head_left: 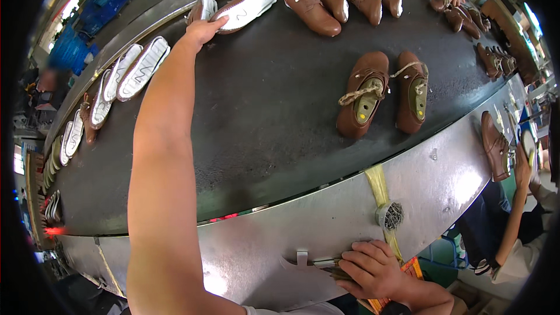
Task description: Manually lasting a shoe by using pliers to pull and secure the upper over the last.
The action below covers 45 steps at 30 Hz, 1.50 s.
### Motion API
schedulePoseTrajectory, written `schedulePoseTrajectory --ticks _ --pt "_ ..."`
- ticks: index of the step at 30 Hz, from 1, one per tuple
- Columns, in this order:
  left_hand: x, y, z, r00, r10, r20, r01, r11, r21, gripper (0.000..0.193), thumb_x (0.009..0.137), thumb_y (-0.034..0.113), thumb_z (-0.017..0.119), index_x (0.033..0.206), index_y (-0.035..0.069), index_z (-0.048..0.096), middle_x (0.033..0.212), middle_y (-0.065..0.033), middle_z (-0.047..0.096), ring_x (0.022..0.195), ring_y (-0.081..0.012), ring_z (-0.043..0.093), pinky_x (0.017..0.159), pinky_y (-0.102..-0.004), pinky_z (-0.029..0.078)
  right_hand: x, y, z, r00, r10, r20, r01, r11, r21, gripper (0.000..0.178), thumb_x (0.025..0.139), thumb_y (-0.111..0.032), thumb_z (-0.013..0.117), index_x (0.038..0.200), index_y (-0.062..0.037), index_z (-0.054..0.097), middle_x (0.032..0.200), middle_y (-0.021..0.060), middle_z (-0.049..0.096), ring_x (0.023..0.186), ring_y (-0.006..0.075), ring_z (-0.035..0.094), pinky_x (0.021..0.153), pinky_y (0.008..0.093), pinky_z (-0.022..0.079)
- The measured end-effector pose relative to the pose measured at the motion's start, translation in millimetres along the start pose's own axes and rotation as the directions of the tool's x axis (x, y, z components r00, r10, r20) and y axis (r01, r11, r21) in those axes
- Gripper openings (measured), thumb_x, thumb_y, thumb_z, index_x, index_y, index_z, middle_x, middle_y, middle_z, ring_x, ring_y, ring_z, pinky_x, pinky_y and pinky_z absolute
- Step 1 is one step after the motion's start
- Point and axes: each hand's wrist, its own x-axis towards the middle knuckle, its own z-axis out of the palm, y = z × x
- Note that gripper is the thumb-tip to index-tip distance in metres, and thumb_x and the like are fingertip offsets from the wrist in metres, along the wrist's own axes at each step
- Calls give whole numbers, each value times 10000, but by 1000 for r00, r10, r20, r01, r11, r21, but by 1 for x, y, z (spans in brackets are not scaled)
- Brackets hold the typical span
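Observation:
My left hand [204,32] reaches across the dark belt to its far side. Its thumb presses on the white sole of a brown shoe [248,10] lying sole up, and its fingers are partly hidden. Another upturned shoe [202,9] lies just beyond. Close to me, my right hand [373,271] is curled around the handle of a metal hand tool [318,263]. The tool's flat metal head points left over the steel ledge [251,254]. Two brown lace-up shoes [364,93] stand on the belt at right of centre, with lasts inside them.
More upturned white-soled shoes [143,69] line the far left edge. Several brown shoes [312,9] stand along the far side. A round tin of nails [391,216] sits on the ledge beside yellow tape [378,184]. Co-workers' hands [522,166] handle shoes at the right.

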Motion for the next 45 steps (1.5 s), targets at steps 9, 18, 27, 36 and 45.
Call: schedulePoseTrajectory --ticks 9,18,27,36,45 --pt "-196 -13 -54 992 122 18 -122 946 302 791 827 642 635 1089 -103 665 1048 -320 667 1016 -410 664 882 -416 512 -1 -7 9 998 -28 -52 29 1000 12 485 711 -284 784 1133 -83 656 1122 79 638 1075 304 594 928 455 450" --pt "-606 -109 -220 994 10 -106 -9 1000 14 447 870 373 716 730 -47 649 608 -15 526 613 -100 466 551 -315 409 -6 -19 30 960 -117 -256 107 993 -51 427 775 -246 729 1131 -43 611 1134 163 626 1096 381 571 965 477 434" --pt "-663 -98 -186 993 120 -19 -74 720 690 867 833 449 692 1425 -89 358 1543 -335 223 1461 -493 127 1201 -508 134 -37 -45 41 968 -102 -228 42 966 -255 521 816 -267 723 1225 -10 528 1153 168 588 1115 361 548 958 450 428" --pt "-525 -109 -179 994 -36 101 -18 872 490 763 783 480 751 1289 -59 560 1147 -232 676 1069 -344 663 945 -433 506 -131 -106 58 964 54 -259 2 978 210 532 760 -4 594 1279 20 477 1115 246 560 1056 446 547 916 459 464" --pt "-774 -103 -45 982 186 41 -75 574 -816 566 934 183 688 1441 88 456 1224 -70 609 1123 -128 556 972 -292 457 -205 -163 99 834 299 464 -552 437 710 288 967 -215 576 1167 -9 589 850 34 628 737 102 581 681 264 490"
